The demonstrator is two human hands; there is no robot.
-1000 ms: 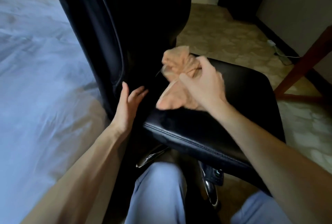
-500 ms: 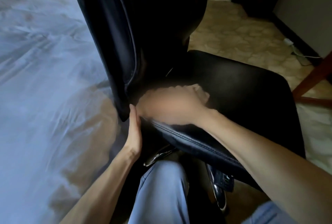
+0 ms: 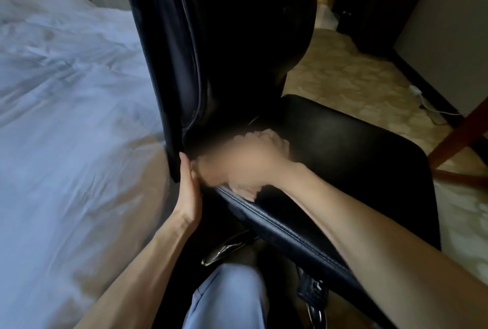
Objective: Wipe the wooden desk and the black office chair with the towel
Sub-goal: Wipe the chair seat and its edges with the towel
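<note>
Bedroom: white bed (image 3: 66, 117) on L, patterned floor (image 3: 343, 70) on R, black chair (image 3: 343, 149) between. R hand (image 3: 245, 167), blurred, fingers curled round bunched towel (image 3: 272, 138) at seat's rear L corner, by backrest. L hand (image 3: 188, 191) flat vs seat's L edge, fingers straight, together. Wood leg (image 3: 462, 133) at far R.

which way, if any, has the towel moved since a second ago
Yes: the towel, under the right hand, slid toward the near edge of the seat, beside the backrest.
</note>
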